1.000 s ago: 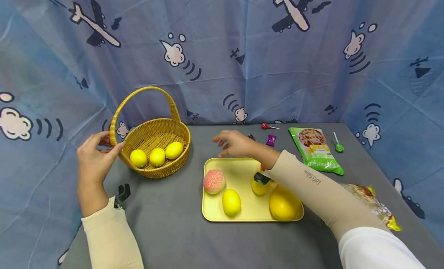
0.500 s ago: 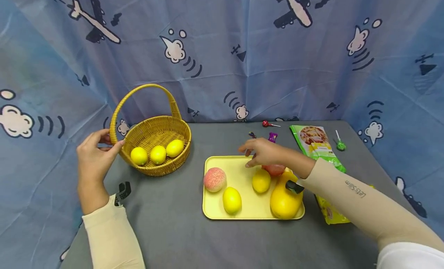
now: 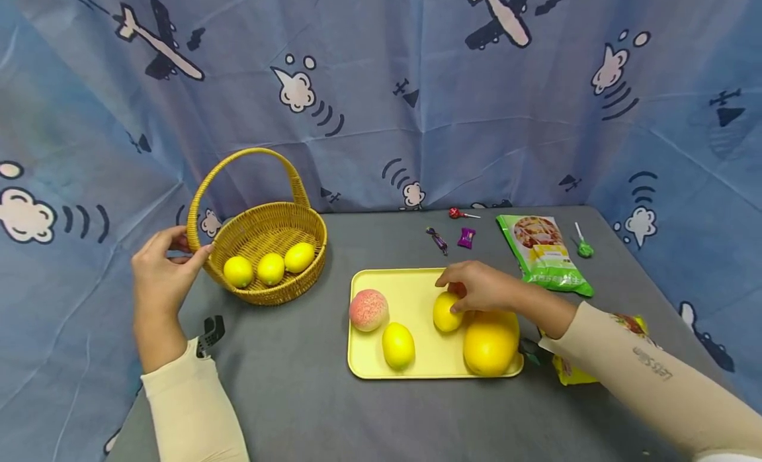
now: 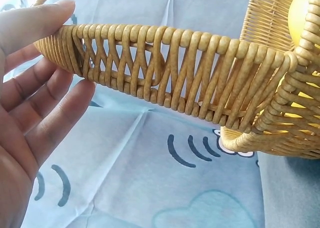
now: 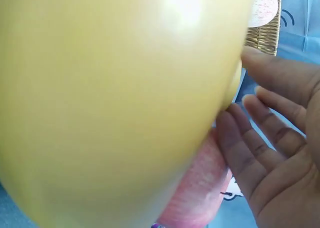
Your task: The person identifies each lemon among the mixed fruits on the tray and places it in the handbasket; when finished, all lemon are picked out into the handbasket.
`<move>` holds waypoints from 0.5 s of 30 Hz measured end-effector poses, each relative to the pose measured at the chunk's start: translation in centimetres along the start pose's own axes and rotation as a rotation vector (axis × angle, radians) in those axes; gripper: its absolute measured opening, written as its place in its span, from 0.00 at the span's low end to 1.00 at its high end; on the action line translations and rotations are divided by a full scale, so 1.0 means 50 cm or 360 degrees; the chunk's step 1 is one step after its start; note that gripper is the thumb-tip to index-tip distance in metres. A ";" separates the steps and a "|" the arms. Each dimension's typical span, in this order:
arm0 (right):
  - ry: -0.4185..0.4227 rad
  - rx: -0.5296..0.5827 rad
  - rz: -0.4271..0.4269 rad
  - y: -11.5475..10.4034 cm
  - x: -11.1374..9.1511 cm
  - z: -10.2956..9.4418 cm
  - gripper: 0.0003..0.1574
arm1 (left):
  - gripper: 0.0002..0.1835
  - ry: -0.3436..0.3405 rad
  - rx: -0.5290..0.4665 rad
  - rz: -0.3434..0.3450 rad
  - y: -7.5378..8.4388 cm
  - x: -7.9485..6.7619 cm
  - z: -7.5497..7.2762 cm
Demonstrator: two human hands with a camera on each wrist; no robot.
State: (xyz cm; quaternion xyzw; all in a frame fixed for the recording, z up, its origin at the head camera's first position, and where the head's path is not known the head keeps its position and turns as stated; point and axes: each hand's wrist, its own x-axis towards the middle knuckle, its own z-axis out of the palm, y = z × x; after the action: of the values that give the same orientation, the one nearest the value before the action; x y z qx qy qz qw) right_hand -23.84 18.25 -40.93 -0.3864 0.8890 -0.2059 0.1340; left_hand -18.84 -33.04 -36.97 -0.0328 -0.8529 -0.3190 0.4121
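My left hand [image 3: 168, 267] pinches the handle [image 4: 150, 63] of a yellow wicker basket [image 3: 264, 214] between thumb and fingers. Inside the basket lie three lemons [image 3: 270, 269]. Over a pale yellow tray [image 3: 375, 370], my right hand [image 3: 479, 286] has its thumb and fingertips around a lemon [image 3: 445, 314]; most of that lemon is hidden in the right wrist view. A big yellow pear-shaped fruit [image 3: 490, 346] sits beside it, with its top under the hand. The right wrist view also shows a pinkish-red fruit [image 5: 197, 193]. Left in the tray are a peach [image 3: 368, 310] and another lemon [image 3: 398, 347].
Behind the tray lie two wrapped candies [image 3: 467, 237] and a red lollipop [image 3: 455, 213]. A green snack bag [image 3: 544, 253] and a green lollipop [image 3: 585, 249] are at the back right. My right forearm partly covers a yellow packet [image 3: 574, 372]. A patterned curtain [image 3: 357, 118] hangs behind the table.
My right hand has moved right and toward me, from above the tray's back left edge down to the lemon beside the pear-shaped fruit. The left hand stays on the basket handle.
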 end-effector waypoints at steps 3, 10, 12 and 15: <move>-0.0039 -0.0036 -0.0044 -0.003 0.002 0.006 0.27 | 0.21 -0.0001 0.0010 -0.0007 -0.001 -0.002 -0.001; -0.0214 0.0010 0.0009 -0.015 0.015 0.028 0.31 | 0.21 0.0003 0.0022 0.0002 -0.005 -0.001 0.001; -0.0256 0.0021 0.0036 -0.022 0.019 0.034 0.33 | 0.21 0.0006 0.0019 0.0007 -0.005 -0.002 0.001; -0.0265 0.0010 0.0039 -0.029 0.025 0.040 0.33 | 0.21 0.0005 0.0013 0.0009 -0.002 -0.001 0.001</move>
State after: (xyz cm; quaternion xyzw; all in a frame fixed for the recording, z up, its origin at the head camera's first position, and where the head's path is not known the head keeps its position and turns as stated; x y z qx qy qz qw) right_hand -22.92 15.90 -42.10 -0.3909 0.8788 -0.1741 0.2112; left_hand -18.86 -33.07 -37.09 -0.0329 -0.8534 -0.3144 0.4145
